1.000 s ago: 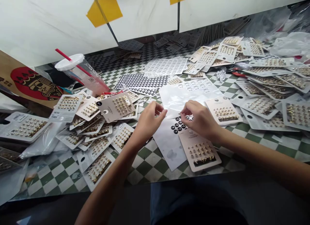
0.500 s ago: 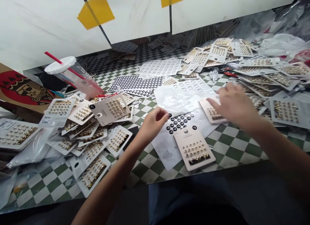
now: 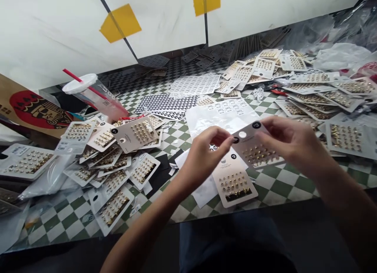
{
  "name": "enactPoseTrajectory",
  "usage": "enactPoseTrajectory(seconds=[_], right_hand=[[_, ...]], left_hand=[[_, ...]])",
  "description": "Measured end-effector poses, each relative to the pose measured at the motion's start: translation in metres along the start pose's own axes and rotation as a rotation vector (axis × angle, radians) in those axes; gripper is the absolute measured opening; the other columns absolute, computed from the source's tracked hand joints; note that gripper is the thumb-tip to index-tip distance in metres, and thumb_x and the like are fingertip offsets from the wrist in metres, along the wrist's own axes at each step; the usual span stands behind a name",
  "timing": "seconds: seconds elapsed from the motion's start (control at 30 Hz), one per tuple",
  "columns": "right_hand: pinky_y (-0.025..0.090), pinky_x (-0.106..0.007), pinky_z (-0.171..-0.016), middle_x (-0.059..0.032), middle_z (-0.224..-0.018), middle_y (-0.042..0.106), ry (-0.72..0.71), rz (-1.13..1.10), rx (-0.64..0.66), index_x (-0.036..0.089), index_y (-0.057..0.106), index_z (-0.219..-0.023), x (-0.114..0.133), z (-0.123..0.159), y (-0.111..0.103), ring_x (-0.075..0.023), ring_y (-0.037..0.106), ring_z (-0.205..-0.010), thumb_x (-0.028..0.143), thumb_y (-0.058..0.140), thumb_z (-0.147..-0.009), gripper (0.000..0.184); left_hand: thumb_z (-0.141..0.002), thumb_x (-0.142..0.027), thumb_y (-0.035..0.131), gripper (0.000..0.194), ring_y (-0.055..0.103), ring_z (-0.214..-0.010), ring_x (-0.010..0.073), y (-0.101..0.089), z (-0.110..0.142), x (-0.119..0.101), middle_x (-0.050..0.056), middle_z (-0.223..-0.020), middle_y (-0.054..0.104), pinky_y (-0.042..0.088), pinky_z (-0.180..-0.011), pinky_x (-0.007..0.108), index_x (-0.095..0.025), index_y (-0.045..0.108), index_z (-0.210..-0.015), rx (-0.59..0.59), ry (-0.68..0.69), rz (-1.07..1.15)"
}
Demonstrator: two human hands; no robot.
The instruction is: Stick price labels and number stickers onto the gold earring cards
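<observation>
White panels [image 3: 167, 18] span the rear of the worktop, divided by two dark seams: one [image 3: 116, 26] slanting at left, the other [image 3: 206, 31] near vertical. Yellow tape bridges each seam, a left piece [image 3: 120, 23] and an upper piece [image 3: 206, 1], the latter cut off by the frame. Faint scuffs mark the panel faces. The table [image 3: 182, 210] carries a green-and-white checkered surface, which continues into shadow below the panels' lower edge. Light falls unevenly: panels pale, mid-table moderately lit, floor area [image 3: 156, 245] beyond the front edge very dark, detail unreadable
</observation>
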State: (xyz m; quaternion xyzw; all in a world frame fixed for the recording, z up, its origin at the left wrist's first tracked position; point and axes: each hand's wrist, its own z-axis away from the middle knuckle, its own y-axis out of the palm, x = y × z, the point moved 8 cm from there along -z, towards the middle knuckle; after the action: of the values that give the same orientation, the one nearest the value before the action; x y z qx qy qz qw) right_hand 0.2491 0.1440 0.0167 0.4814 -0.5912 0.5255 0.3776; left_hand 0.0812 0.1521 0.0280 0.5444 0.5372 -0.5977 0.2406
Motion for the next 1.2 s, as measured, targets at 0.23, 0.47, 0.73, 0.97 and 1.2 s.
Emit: enactPoseTrajectory(seconds=[0.23,0.47,0.73,0.97,1.2], right_hand=[[0.046,-0.030,-0.065,-0.0021,-0.080,0.059,-0.230,0.138,-0.044,0.022,0.065,-0.088,0.027,0.024,0.019,-0.0168,0.057,-0.076,0.019,0.057,-0.084,0.009],[0.046,-0.032,-0.061,-0.0033,-0.076,0.057,-0.271,0.244,-0.088,0.022,0.064,-0.086,0.031,0.026,0.017,-0.0184,0.056,-0.071,0.017,0.056,-0.083,0.010],[0.042,-0.029,-0.056,-0.0017,-0.070,0.052,-0.345,0.379,-0.143,0.019,0.062,-0.086,0.043,0.031,0.022,-0.0143,0.050,-0.062,0.014,0.052,-0.085,0.011],[0.041,-0.028,-0.055,-0.0011,-0.069,0.051,-0.420,0.438,-0.191,0.020,0.062,-0.085,0.051,0.036,0.024,-0.0133,0.050,-0.059,0.012,0.053,-0.084,0.012],[0.042,-0.029,-0.055,-0.0018,-0.070,0.052,-0.411,0.456,-0.193,0.021,0.061,-0.086,0.050,0.036,0.025,-0.0145,0.052,-0.060,0.011,0.052,-0.084,0.014]], left_hand=[[-0.084,-0.026,0.060,0.011,0.060,-0.071,0.0099,0.015,-0.004,-0.024,0.001,-0.078,0.065,0.049,-0.067,0.021,-0.016,0.062,-0.080,-0.082,0.107,-0.010],[-0.082,-0.026,0.062,0.010,0.062,-0.072,0.0113,0.016,-0.004,-0.021,0.002,-0.079,0.067,0.051,-0.069,0.022,-0.017,0.063,-0.079,-0.128,0.057,0.013],[-0.081,-0.026,0.064,0.011,0.063,-0.071,0.0112,0.015,-0.003,-0.021,0.001,-0.079,0.069,0.051,-0.068,0.022,-0.016,0.065,-0.078,-0.151,0.038,0.018],[-0.082,-0.027,0.062,0.012,0.063,-0.071,0.0107,0.014,0.000,-0.022,0.001,-0.078,0.068,0.051,-0.068,0.021,-0.016,0.064,-0.079,-0.164,0.042,-0.033],[-0.082,-0.028,0.062,0.012,0.063,-0.070,0.0115,0.014,-0.001,-0.021,0.002,-0.078,0.068,0.051,-0.068,0.022,-0.017,0.064,-0.078,-0.167,0.029,-0.054]])
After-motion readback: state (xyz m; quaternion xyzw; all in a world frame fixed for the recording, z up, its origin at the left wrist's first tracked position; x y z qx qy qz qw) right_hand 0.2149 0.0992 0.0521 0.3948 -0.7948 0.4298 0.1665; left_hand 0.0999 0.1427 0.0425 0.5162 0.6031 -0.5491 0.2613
